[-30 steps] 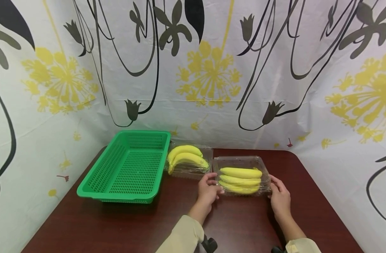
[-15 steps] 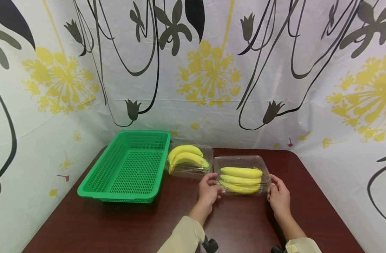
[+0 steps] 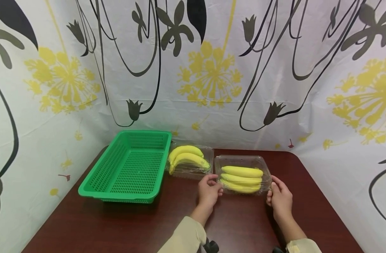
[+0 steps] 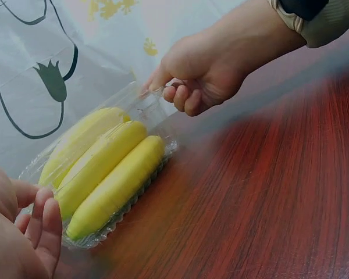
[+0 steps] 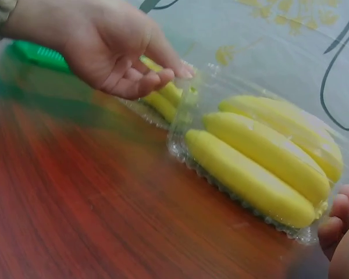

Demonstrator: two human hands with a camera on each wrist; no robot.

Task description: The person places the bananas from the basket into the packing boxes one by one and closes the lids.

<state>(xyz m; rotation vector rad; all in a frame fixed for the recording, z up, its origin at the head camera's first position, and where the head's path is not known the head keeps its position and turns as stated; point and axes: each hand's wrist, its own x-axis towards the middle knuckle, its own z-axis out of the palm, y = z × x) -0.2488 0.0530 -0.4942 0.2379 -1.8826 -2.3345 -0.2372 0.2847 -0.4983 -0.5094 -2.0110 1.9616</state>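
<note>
A clear plastic clamshell box (image 3: 238, 161) with several yellow bananas (image 3: 241, 178) inside lies on the table between my two hands. At its near left corner my left hand (image 3: 208, 192) pinches the plastic between thumb and fingers. My right hand (image 3: 282, 201) pinches the right end of the box; the left wrist view shows that hand's thumb and forefinger (image 4: 157, 80) at the corner, the other fingers curled below. The lid looks closed over the bananas. A second clear box (image 3: 208, 153) with bananas (image 3: 189, 158) stands just left of the first, untouched.
A green perforated plastic basket (image 3: 123, 196) stands at the left, its right side close against the second box. The dark red-brown table (image 3: 142, 228) meets a white flower-patterned sheet (image 3: 193, 116) at the back and both sides.
Hardly anything differs. Both hands stay at the ends of the box, with the right hand's lower fingers slightly more in sight. The view has shifted a little.
</note>
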